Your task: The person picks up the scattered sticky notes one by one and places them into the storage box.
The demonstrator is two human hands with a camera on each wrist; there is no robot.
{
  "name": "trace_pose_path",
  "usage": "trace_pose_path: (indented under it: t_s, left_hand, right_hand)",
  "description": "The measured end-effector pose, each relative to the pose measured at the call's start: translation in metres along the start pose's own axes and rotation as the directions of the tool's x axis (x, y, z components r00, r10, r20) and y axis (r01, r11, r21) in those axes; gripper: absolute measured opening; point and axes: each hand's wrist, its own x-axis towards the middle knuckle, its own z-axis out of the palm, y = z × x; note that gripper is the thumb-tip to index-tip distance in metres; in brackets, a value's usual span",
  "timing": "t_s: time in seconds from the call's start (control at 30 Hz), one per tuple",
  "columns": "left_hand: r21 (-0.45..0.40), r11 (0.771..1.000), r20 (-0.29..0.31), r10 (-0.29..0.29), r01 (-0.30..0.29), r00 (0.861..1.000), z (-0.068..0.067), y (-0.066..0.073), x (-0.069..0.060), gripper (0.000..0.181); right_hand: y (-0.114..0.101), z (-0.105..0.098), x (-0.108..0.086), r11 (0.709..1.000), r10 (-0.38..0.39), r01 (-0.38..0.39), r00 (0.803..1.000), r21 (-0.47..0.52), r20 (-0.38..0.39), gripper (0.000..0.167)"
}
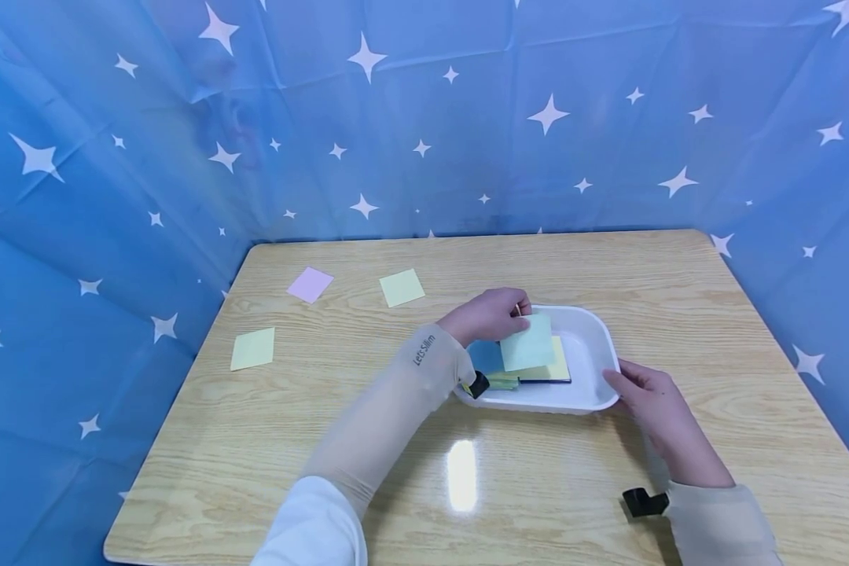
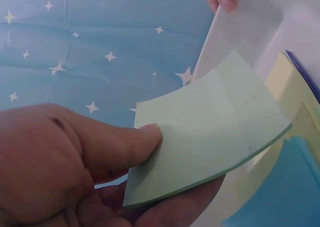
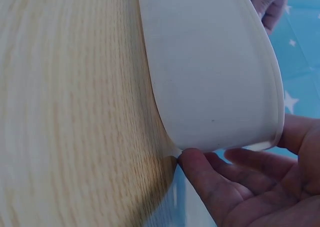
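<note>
My left hand [image 1: 491, 314] pinches a pale green sticky note pad [image 1: 528, 343] between thumb and fingers, above a white plastic tray [image 1: 589, 346]. Seen from the left wrist, the pad [image 2: 200, 132] bends slightly and shows a thin stacked edge. Inside the tray lie a blue sticky pad [image 1: 485, 356], a yellow one [image 1: 559, 365] with a dark edge under it, and a green item [image 1: 504, 384], partly covered. My right hand [image 1: 647, 393] grips the tray's right end; in the right wrist view its fingertips [image 3: 192, 159] touch the wall low down and its thumb is at the rim.
On the wooden table [image 1: 538, 487], a purple sticky note [image 1: 310, 284] and two pale yellow-green notes [image 1: 402, 288] [image 1: 252, 349] lie apart to the left. A blue star-patterned curtain [image 1: 467, 110] hangs behind the table and at its sides.
</note>
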Motion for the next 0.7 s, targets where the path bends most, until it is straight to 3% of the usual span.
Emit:
trace_pose_path:
  t_s: [0.13, 0.37, 0.7]
  left_hand:
    - [0.017, 1.000, 0.011, -0.005, 0.005, 1.000, 0.003, 0.003, 0.005, 0.008]
    - [0.029, 0.997, 0.050, -0.078, 0.077, 0.996, 0.009, 0.008, 0.016, 0.007]
    - [0.113, 0.992, 0.059, -0.069, 0.062, 0.996, 0.024, 0.015, 0.033, 0.004]
  right_hand:
    - [0.000, 0.000, 0.000, 1.000, -0.008, 0.008, 1.000, 0.011, -0.001, 0.063]
    - [0.001, 0.000, 0.000, 1.000, -0.009, 0.009, 1.000, 0.000, 0.003, 0.063]
    - [0.000, 0.000, -0.001, 1.000, -0.016, 0.016, 1.000, 0.022, 0.006, 0.063]
